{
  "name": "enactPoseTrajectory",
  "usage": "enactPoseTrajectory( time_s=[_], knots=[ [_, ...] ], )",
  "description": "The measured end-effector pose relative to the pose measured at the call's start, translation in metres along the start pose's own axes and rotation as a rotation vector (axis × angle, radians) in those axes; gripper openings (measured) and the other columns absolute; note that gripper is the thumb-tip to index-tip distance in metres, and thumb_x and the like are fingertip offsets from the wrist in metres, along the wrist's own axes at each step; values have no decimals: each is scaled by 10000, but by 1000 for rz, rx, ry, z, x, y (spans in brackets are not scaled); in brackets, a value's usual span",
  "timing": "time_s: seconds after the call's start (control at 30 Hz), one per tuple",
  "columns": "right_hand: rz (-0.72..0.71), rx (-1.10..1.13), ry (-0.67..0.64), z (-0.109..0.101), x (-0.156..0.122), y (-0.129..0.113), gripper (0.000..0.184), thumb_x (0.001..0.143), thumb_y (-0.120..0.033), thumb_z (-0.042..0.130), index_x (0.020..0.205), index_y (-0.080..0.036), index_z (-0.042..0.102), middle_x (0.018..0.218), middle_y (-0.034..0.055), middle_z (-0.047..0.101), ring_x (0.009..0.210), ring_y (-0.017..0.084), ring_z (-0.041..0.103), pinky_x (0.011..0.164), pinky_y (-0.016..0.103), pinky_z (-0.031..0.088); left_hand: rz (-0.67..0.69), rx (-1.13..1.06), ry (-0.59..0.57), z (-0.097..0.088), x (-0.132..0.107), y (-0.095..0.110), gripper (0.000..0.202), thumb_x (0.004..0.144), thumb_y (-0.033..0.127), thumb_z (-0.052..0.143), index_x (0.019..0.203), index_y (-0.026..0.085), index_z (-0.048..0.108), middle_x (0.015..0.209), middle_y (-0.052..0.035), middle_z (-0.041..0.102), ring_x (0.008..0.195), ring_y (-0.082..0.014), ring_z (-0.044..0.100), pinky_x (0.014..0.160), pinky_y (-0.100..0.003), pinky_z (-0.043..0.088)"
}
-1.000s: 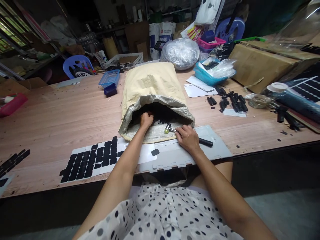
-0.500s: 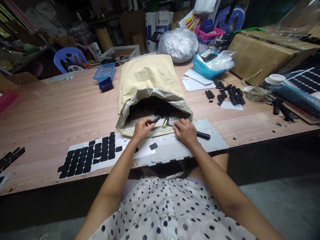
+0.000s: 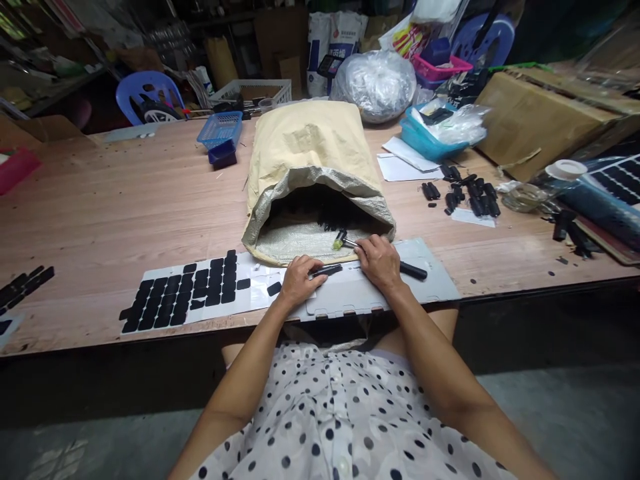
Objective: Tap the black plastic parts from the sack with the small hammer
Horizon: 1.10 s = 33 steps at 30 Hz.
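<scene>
My left hand [image 3: 303, 280] is closed on a slim black piece [image 3: 327, 270], held low over the grey board [image 3: 370, 287] at the table's front edge. My right hand [image 3: 379, 260] grips the metal shaft of a small hammer [image 3: 350, 243]; its yellow-green tipped head lies at the sack's mouth, and its black handle sticks out to the right. Just beyond both hands, a cream sack [image 3: 310, 137] lies with its silvery mouth facing me. Several black pieces [image 3: 333, 217] show in its dark inside. Left of my left hand is a white sheet with rows of black rounded squares [image 3: 167, 293].
Clustered black parts [image 3: 480, 197] lie on the table at right, near a clear jar [image 3: 520, 193] and a cardboard box [image 3: 540, 127]. Behind the sack are a blue basket [image 3: 220, 132], a stuffed plastic bag [image 3: 374, 87] and a turquoise basin [image 3: 430, 140].
My left hand has drawn back from the sack's mouth toward me, bringing the black piece down over the board. My right hand stays on the hammer. The whole view has shifted slightly.
</scene>
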State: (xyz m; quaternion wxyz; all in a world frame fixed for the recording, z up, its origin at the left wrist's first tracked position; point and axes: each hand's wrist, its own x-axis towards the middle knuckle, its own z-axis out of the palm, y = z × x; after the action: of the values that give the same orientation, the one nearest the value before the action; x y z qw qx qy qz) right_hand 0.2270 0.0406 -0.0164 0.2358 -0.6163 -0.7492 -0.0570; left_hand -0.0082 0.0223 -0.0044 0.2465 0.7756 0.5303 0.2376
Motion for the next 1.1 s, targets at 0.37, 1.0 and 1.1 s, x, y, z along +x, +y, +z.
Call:
enactPoseTrajectory(
  time_s=[0.37, 1.0, 1.1],
  knots=[
    [-20, 458, 59, -45, -44, -35, 352, 1039, -365, 405, 1208, -261, 696, 997, 70, 712, 925, 199, 663, 872, 333, 536, -27, -42, -13, 1, 1, 4, 154, 830, 256, 736, 979, 244, 772, 900, -30, 676, 932, -231, 586, 896, -382, 473],
    [-34, 319, -13, -51, -50, -44, 355, 1037, -334, 435, 1223, -287, 734, 927, 49, 691, 826, 160, 671, 719, 248, 526, -38, -71, -4, 2, 2, 6, 146, 824, 245, 752, 964, 255, 789, 884, -23, 654, 935, -221, 581, 908, -370, 467],
    [-51, 340, -31, -49, -50, -50, 364, 1036, -331, 427, 1244, -293, 723, 926, 51, 685, 836, 163, 664, 736, 256, 526, -40, -61, -8, 3, 3, 6, 80, 832, 254, 745, 907, 251, 772, 870, -18, 640, 923, -220, 569, 898, -367, 462]
  ],
)
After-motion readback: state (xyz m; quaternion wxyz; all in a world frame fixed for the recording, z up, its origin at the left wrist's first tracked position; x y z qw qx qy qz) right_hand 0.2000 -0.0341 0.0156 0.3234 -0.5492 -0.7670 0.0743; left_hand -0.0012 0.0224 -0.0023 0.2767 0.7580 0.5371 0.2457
